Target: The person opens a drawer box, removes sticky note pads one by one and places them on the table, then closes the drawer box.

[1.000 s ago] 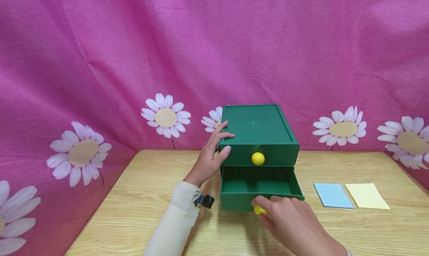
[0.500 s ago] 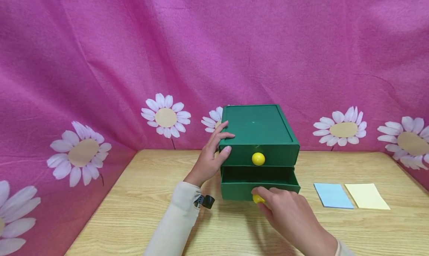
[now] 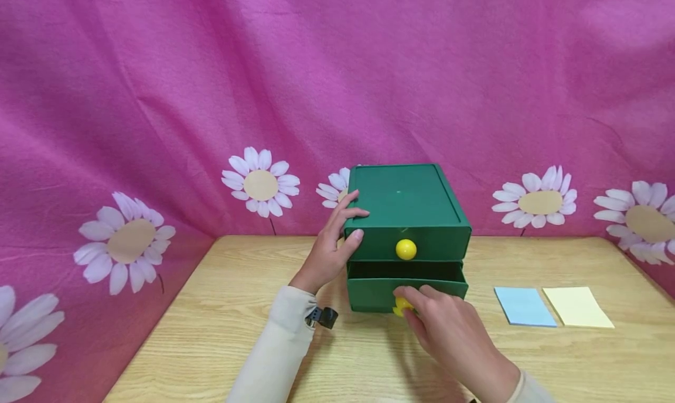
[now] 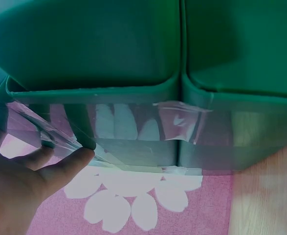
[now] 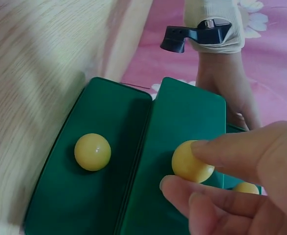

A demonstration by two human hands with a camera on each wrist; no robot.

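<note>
A green drawer cabinet [image 3: 408, 195] with yellow knobs stands on the wooden table. Its middle drawer [image 3: 371, 294] sticks partly out below the shut top drawer [image 3: 377, 243]. Between thumb and index finger, my right hand [image 3: 456, 333] pinches the middle drawer's round knob [image 5: 186, 164]. The bottom drawer's knob [image 5: 93, 152] shows beside it in the right wrist view. My left hand [image 3: 328, 255] rests against the cabinet's left side, fingertips on the top edge and thumb at the front corner. Clear tape [image 4: 128, 122] spans green panels near the left fingers.
To the right of the cabinet lie a blue sticky-note pad [image 3: 524, 307] and a pale yellow one [image 3: 578, 307]. A pink cloth [image 3: 337, 69] with white daisies hangs behind the table [image 3: 221, 338] and along its sides.
The middle drawer has slid back into the cabinet, most of its opening now covered. My right hand has moved away from me with its knob; the left hand has stayed in place.
</note>
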